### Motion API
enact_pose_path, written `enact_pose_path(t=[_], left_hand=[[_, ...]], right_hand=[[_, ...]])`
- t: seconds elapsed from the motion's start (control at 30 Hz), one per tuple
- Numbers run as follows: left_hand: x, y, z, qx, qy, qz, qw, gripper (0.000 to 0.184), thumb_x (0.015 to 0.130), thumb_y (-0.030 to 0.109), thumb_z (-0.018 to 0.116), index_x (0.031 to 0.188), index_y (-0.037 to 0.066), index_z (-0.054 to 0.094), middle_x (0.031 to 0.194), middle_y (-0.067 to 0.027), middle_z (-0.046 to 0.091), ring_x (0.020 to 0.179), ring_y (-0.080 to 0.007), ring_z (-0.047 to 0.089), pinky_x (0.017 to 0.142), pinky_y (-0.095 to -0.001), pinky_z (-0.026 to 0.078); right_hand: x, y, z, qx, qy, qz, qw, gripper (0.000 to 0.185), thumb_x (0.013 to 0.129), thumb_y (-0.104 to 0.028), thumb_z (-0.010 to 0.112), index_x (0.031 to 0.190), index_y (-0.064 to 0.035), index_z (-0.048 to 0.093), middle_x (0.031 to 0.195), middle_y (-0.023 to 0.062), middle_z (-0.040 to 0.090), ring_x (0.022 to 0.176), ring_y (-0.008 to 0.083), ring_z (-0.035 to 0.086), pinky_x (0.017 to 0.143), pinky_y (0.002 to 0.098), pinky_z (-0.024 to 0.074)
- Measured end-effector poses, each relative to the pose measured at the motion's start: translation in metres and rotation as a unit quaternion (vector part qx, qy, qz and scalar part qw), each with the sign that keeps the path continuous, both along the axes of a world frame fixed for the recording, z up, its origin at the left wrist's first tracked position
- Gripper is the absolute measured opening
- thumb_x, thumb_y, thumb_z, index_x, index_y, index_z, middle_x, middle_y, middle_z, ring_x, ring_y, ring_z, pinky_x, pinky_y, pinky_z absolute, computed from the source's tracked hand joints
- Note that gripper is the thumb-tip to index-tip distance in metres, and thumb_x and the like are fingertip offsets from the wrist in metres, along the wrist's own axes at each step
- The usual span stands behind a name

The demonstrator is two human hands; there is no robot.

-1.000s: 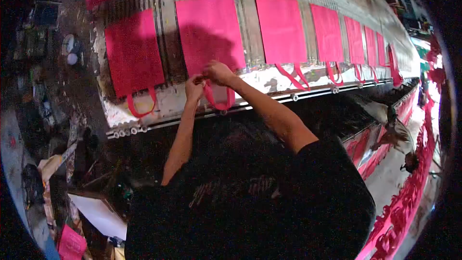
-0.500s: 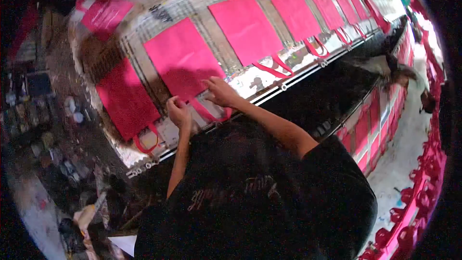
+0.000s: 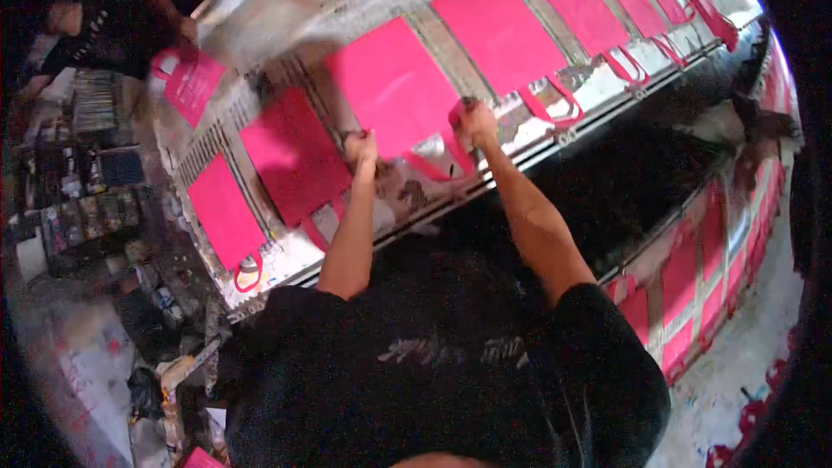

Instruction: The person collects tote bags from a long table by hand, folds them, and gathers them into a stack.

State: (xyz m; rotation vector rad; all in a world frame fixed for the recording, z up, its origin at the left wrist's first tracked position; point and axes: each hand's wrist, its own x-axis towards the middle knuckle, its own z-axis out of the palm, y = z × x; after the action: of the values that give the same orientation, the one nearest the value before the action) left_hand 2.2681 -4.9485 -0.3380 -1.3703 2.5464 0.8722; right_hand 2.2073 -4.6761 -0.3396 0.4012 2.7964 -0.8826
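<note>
Bright pink tote bags lie flat in a row on a long table, their handles toward me. My left hand is at the lower left corner of one pink tote bag, fingers curled on its edge. My right hand is closed at the same bag's lower right corner, beside its handle. The fingertips of both hands are blurred and partly hidden. To the left lies a shaded pink tote bag, near my left forearm.
A metal rail runs along the table's near edge. At upper left, a person in black stands by a printed pink bag. Behind the dark aisle, more pink bags lie on another table. Cluttered shelves stand at left.
Both hands have moved right along the row, from one tote bag's lower corners to those of the neighbouring bag. The view has shifted, and a person in black now shows at upper left.
</note>
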Motion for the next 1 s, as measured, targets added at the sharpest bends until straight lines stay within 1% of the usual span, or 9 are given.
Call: enact_pose_path(t=[0.07,0.1,0.2,0.3,0.57,0.6,0.73,0.93,1.0], left_hand=[[0.004,-0.012,-0.055,0.057,0.097,0.05,0.992,0.038,0.072,0.042,0.073,0.086,0.008,0.071,0.086,-0.0165,0.069,0.08,-0.0365,0.065,0.077,-0.045,0.051],[0.003,-0.009,-0.054,0.068,0.089,0.061,0.992,0.026,0.08,0.022,0.072,0.094,0.001,0.069,0.086,-0.0121,0.067,0.077,-0.023,0.063,0.069,-0.0389,0.049],[0.003,-0.009,-0.053,0.062,0.094,0.061,0.992,0.026,0.08,0.021,0.073,0.096,0.001,0.069,0.085,-0.0115,0.067,0.075,-0.02,0.062,0.069,-0.0373,0.049],[-0.005,0.001,-0.039,0.098,0.1,0.138,0.98,0.024,0.08,0.025,0.072,0.089,0.003,0.071,0.082,-0.0136,0.068,0.074,-0.0254,0.064,0.072,-0.0392,0.049],[-0.008,0.028,0.004,0.058,0.071,0.159,0.983,0.029,0.08,0.029,0.069,0.086,0.0,0.071,0.081,-0.0167,0.069,0.074,-0.0276,0.065,0.069,-0.0391,0.049],[0.008,-0.021,-0.102,0.065,0.175,0.122,0.975,0.031,0.079,0.03,0.07,0.085,0.0,0.071,0.078,-0.0175,0.069,0.071,-0.0284,0.065,0.066,-0.0403,0.049],[0.011,-0.025,-0.114,0.053,0.149,0.182,0.97,0.032,0.076,0.03,0.073,0.081,-0.001,0.071,0.076,-0.0184,0.068,0.07,-0.0308,0.065,0.067,-0.0408,0.05],[-0.007,0.033,-0.032,-0.274,0.238,-0.111,0.925,0.048,0.08,0.035,0.069,0.113,0.002,0.059,0.096,-0.0205,0.062,0.089,-0.0385,0.06,0.078,-0.0437,0.049],[-0.031,0.077,-0.018,-0.257,0.248,-0.216,0.909,0.046,0.082,0.037,0.066,0.112,0.003,0.059,0.099,-0.0215,0.062,0.092,-0.0391,0.059,0.08,-0.0453,0.047]], right_hand=[[-0.01,0.016,-0.006,-0.013,-0.017,0.087,0.996,0.045,0.078,-0.045,0.062,0.09,-0.0018,0.064,0.089,0.0216,0.066,0.087,0.0382,0.064,0.074,0.0472,0.0519],[-0.008,0.019,0.0,-0.019,-0.058,0.064,0.996,0.041,0.079,-0.043,0.062,0.088,-0.003,0.065,0.088,0.0205,0.067,0.086,0.0365,0.065,0.074,0.0473,0.0521],[-0.011,0.02,-0.009,-0.001,-0.009,0.088,0.996,0.038,0.081,-0.037,0.058,0.084,0.0001,0.064,0.082,0.0218,0.066,0.081,0.0369,0.065,0.071,0.0475,0.0525],[-0.008,0.022,-0.046,0.067,0.125,0.154,0.978,0.028,0.078,-0.029,0.057,0.072,-0.0014,0.06,0.071,0.021,0.064,0.068,0.0382,0.065,0.063,0.0486,0.0523],[-0.007,0.022,0.0,-0.03,0.045,0.087,0.995,0.021,0.078,-0.028,0.06,0.079,-0.0067,0.064,0.075,0.0185,0.065,0.073,0.0377,0.064,0.064,0.0492,0.0517],[-0.01,0.022,0.0,-0.025,0.042,0.082,0.995,0.021,0.078,-0.028,0.06,0.079,-0.0067,0.064,0.075,0.0185,0.065,0.073,0.0377,0.064,0.064,0.0492,0.0517],[-0.012,0.022,-0.013,0.003,-0.021,0.104,0.994,0.021,0.076,-0.027,0.064,0.084,-0.007,0.065,0.078,0.0163,0.065,0.075,0.0353,0.064,0.065,0.0477,0.0513],[0.005,0.071,-0.019,-0.157,-0.061,0.184,0.969,0.037,0.075,-0.027,0.066,0.107,-0.0099,0.059,0.083,0.0145,0.064,0.081,0.0322,0.063,0.073,0.0429,0.0496],[0.005,0.113,0.031,-0.216,-0.03,0.222,0.95,0.04,0.076,-0.026,0.066,0.111,-0.009,0.057,0.087,0.0147,0.063,0.082,0.0323,0.062,0.071,0.0427,0.0493]])
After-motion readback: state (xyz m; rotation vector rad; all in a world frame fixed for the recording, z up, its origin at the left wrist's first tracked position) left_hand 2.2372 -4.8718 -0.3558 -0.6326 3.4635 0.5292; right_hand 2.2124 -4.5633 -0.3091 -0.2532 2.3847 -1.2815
